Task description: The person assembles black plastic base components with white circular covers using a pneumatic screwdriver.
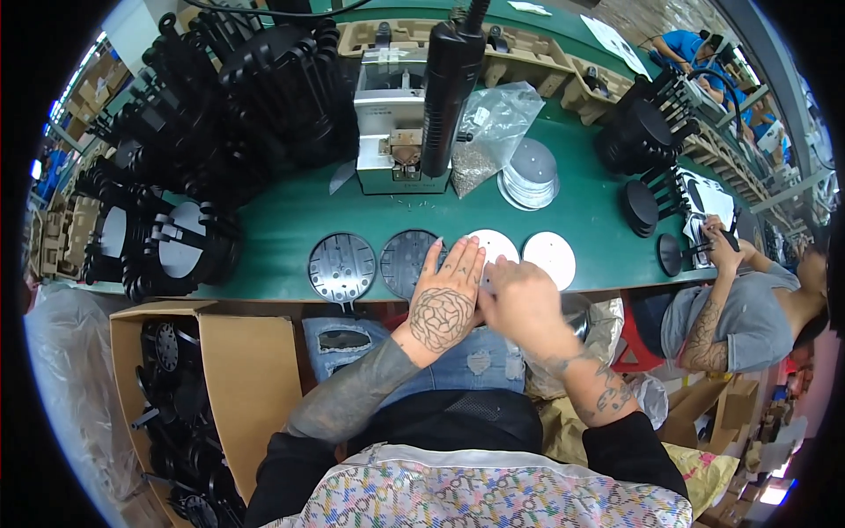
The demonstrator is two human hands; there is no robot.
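Note:
My left hand (447,295) lies flat, fingers spread, on the near edge of the green bench (282,224), overlapping a round black plastic disc (407,260) and a pale metal disc (493,245). My right hand (521,297) is curled beside it over the lower edge of that pale disc; whether it grips the disc is hidden. Another black disc (342,267) lies to the left and another pale disc (549,258) to the right.
A grey press machine (392,132) with a hanging black power screwdriver (447,84) stands behind. A plastic bag of screws (488,132), a stack of pale discs (531,174), stacked black frames (220,114) and a cardboard box (238,370) surround me. Another person (748,304) works at right.

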